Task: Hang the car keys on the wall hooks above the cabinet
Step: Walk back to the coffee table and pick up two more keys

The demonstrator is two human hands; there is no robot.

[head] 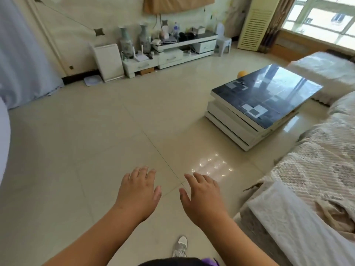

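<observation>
My left hand (137,192) and my right hand (203,194) are stretched out side by side, palms down, over the tiled floor. Both are open, with the fingers apart and nothing in them. A small dark object (242,83) that may be the car keys lies on the far end of the glossy black coffee table (272,100), well ahead and to the right of my hands. A low white cabinet (172,54) stands against the far wall, its top crowded with small items. I cannot make out any wall hooks above it.
A covered sofa (315,169) runs along the right side. Two tall vases (134,40) stand at the cabinet's left end. A white panel (109,61) leans on the wall. An orange ball (242,74) lies behind the table. My shoe (180,246) is below.
</observation>
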